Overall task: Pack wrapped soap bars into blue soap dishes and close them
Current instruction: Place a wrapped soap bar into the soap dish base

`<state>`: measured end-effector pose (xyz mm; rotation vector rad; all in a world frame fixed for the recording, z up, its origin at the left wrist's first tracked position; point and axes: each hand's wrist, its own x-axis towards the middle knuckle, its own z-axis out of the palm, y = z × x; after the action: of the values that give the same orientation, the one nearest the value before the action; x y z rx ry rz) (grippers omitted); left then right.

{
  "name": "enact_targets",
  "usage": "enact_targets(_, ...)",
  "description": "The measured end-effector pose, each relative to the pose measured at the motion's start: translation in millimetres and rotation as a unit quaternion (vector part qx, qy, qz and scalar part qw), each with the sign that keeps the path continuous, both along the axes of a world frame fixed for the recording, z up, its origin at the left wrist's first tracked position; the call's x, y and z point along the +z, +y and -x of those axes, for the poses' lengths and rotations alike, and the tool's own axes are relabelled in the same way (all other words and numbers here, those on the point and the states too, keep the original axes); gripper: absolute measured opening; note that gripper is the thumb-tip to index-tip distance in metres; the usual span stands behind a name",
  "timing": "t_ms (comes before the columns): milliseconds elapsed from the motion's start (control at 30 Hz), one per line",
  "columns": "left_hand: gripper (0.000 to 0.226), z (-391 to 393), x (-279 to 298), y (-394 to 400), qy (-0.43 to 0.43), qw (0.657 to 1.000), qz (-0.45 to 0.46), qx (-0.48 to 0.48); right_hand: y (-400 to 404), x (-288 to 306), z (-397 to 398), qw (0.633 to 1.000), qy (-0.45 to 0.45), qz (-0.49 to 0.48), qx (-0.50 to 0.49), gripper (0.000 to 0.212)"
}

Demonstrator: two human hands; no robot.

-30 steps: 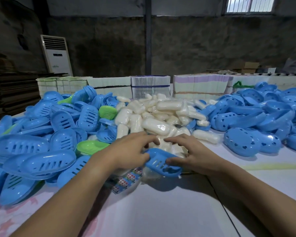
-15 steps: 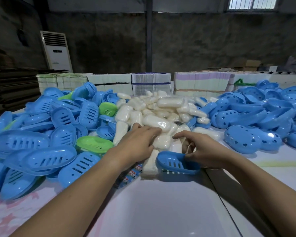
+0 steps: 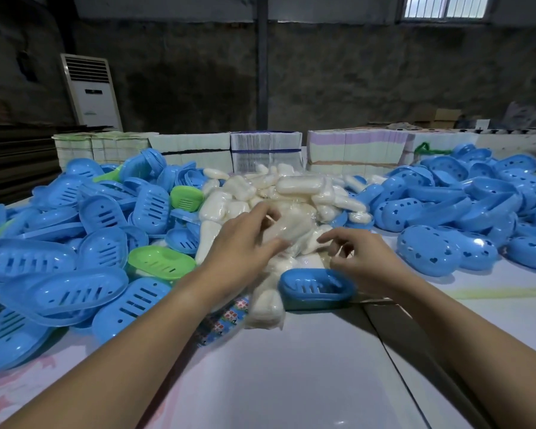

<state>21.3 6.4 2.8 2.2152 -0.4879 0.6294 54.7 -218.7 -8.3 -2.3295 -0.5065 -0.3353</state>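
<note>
A heap of white wrapped soap bars lies mid-table. My left hand reaches into it, with thumb and fingers curled round one wrapped soap bar, which is blurred. An open blue soap dish base with slots sits on the table at the heap's near edge. My right hand hovers just behind and above that dish with loosely curled fingers. It holds nothing that I can see.
Slotted blue dish bases are piled at the left, with green dishes among them. Blue lids with heart holes are piled at the right. Stacks of flat cartons line the back. The white table is near me.
The right hand set the blue dish base down on the table and let go of it. The left hand moved deeper into the soap heap and took hold of a bar.
</note>
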Motion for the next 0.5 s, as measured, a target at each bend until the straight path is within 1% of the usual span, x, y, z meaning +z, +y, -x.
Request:
enact_targets(33,0.025,3,4,-7,0.037,0.996,0.071,-0.033,0,3,1,0.997,0.0,-0.073,-0.002,0.034)
enact_targets(67,0.027,4,6,-14,0.075,0.99,0.102,-0.062,-1,7,2,0.989,0.004,-0.148,-0.008,0.032)
enact_targets(100,0.029,6,6,-20,0.106,0.987,0.095,-0.081,-1,11,2,0.978,0.013,-0.207,-0.013,0.031)
enact_targets(133,0.029,6,2,-26,0.125,0.986,0.061,-0.088,-2,15,3,0.968,0.029,-0.249,-0.013,0.03)
enact_targets(167,0.028,4,-4,-30,0.13,0.988,0.014,-0.079,-3,17,4,0.961,0.046,-0.272,-0.007,0.029)
enact_targets(200,0.027,3,-11,-33,0.124,0.99,-0.043,-0.06,-4,18,5,0.96,0.062,-0.274,0.001,0.027)
enact_targets(233,0.027,1,-18,-34,0.114,0.988,-0.101,-0.042,-5,18,6,0.965,0.072,-0.251,0.01,0.025)
enact_targets(267,0.03,-2,-24,-35,0.105,0.983,-0.147,-0.028,-7,17,6,0.978,0.073,-0.196,0.018,0.022)
enact_targets(333,0.036,-5,-29,-34,0.094,0.976,-0.195,-0.018,-11,13,5,0.996,0.066,-0.054,0.031,0.012)
enact_targets(367,0.042,-6,-28,-32,0.088,0.974,-0.208,-0.016,-13,12,3,0.997,0.072,-0.008,0.037,0.011)
enact_targets(400,0.052,-6,-27,-31,0.091,0.97,-0.225,-0.015,-14,12,2,0.996,0.084,0.011,0.041,0.013)
enact_targets(433,0.067,-5,-27,-28,0.104,0.963,-0.249,-0.017,-15,13,1,0.995,0.093,0.017,0.041,0.013)
enact_targets(500,0.095,-3,-27,-24,0.135,0.94,-0.311,-0.022,-17,15,0,0.995,0.089,0.043,0.028,0.009)
